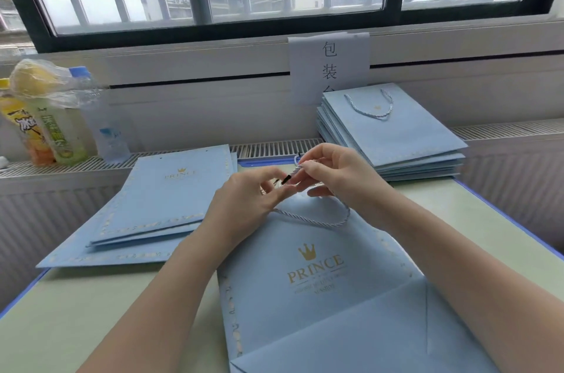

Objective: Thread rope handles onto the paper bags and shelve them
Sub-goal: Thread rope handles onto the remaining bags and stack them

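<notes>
Gold "PRINCE" and a crown mark the flat blue bag (320, 275) on the table (91, 311). Left hand (250, 198) and right hand (332, 171) both pinch a rope handle (320, 221) at the bag's top edge; bare tabletop lies front-left.

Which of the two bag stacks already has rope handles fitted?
The right-hand stack by the window: its top bag shows a looped rope handle. The left-hand stack shows only bare punched holes.

Under the fingers (274, 186) lies a matt, smooth pale-blue paper bag (320, 296) with shiny gold foil lettering. The rope (317, 221) pinched between them is twisted cord with a slight sheen and a black, hard-looking tip. The bench (76, 305) beneath is smooth and matt. Far left of the fingers stand clear plastic bottles (100, 116).
</notes>
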Demonstrator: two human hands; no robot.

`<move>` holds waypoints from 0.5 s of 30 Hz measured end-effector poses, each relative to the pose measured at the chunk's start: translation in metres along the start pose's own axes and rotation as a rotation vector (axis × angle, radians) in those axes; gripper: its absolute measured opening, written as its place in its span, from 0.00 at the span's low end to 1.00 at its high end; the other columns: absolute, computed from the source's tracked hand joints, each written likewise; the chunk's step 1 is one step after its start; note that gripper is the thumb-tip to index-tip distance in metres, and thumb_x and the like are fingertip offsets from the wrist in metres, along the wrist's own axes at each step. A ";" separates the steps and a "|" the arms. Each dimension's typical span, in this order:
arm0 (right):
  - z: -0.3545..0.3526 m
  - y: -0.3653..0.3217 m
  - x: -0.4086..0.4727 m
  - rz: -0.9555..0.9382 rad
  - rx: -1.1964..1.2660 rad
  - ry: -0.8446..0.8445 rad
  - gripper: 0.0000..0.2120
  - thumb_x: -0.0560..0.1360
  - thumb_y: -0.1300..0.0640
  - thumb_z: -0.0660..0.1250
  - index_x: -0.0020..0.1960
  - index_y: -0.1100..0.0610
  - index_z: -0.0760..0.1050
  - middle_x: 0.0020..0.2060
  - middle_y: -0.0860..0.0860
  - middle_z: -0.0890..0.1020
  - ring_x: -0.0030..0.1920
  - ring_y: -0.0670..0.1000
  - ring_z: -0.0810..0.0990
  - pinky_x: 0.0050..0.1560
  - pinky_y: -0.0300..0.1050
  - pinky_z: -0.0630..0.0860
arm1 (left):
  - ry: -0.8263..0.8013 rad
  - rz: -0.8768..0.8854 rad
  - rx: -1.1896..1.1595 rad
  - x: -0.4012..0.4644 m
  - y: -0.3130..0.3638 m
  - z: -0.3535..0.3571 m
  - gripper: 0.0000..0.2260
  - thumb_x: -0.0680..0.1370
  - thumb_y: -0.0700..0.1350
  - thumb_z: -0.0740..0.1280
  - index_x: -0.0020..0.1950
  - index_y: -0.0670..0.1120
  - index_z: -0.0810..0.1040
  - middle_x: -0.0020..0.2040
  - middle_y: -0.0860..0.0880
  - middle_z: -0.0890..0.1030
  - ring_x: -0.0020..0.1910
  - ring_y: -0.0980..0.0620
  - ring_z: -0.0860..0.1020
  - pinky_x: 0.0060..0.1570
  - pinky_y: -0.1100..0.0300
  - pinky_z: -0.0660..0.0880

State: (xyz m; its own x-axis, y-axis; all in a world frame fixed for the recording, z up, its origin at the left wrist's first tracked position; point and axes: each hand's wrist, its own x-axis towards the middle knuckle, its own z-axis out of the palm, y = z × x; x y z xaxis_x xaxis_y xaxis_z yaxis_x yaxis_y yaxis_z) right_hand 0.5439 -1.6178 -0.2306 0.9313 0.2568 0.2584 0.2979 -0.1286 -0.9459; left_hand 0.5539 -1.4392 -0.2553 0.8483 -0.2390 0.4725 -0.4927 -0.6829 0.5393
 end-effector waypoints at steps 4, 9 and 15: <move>0.000 0.001 0.000 0.002 0.014 0.023 0.05 0.80 0.64 0.59 0.48 0.59 0.74 0.39 0.51 0.84 0.39 0.46 0.82 0.41 0.39 0.78 | 0.036 0.063 0.011 0.000 -0.001 0.001 0.07 0.77 0.53 0.66 0.45 0.54 0.82 0.35 0.56 0.80 0.32 0.59 0.73 0.39 0.50 0.75; 0.000 0.003 0.000 -0.103 -0.165 0.061 0.06 0.79 0.63 0.61 0.50 0.61 0.77 0.41 0.52 0.82 0.37 0.42 0.78 0.36 0.34 0.74 | 0.099 0.072 -0.015 0.001 -0.003 0.003 0.14 0.74 0.58 0.61 0.48 0.53 0.83 0.34 0.54 0.81 0.33 0.52 0.74 0.37 0.50 0.74; 0.004 0.005 -0.001 -0.219 -0.253 0.015 0.04 0.76 0.60 0.67 0.45 0.61 0.78 0.32 0.49 0.79 0.30 0.41 0.73 0.35 0.33 0.70 | 0.095 0.102 -0.001 0.001 -0.003 0.002 0.09 0.76 0.56 0.65 0.47 0.55 0.83 0.28 0.59 0.74 0.27 0.58 0.67 0.33 0.59 0.64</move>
State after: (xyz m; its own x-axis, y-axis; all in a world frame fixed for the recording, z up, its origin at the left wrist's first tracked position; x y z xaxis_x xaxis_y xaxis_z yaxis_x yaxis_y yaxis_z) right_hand 0.5433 -1.6151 -0.2368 0.8420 0.2905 0.4545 0.5319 -0.3063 -0.7895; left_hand 0.5564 -1.4388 -0.2575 0.7716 -0.2405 0.5888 -0.5756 -0.6579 0.4856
